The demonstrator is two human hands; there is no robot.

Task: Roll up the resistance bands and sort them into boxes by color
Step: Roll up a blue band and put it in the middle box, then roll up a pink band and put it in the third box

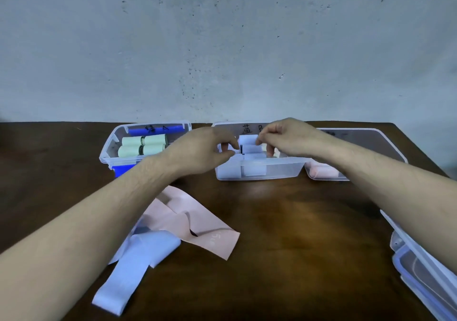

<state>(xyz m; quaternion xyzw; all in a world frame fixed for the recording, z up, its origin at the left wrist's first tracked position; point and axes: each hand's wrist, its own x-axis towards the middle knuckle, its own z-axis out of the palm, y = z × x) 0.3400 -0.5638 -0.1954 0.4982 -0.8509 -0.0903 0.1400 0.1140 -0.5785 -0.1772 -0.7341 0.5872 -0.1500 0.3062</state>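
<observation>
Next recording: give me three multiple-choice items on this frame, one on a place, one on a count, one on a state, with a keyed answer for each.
1. Where are both hands?
A. over the middle box
B. on the loose bands
C. over the left box

2. How many green rolls show in the left box?
A. one
B. four
C. seven

3. How does the pink band on the table lie?
A. rolled tight
B. unrolled and crumpled
C. inside a box

Answers:
1 A: the left hand and right hand meet above the middle box.
2 B: four green rolls lie in the left box.
3 B: the pink band sprawls flat beside the blue band.
</observation>
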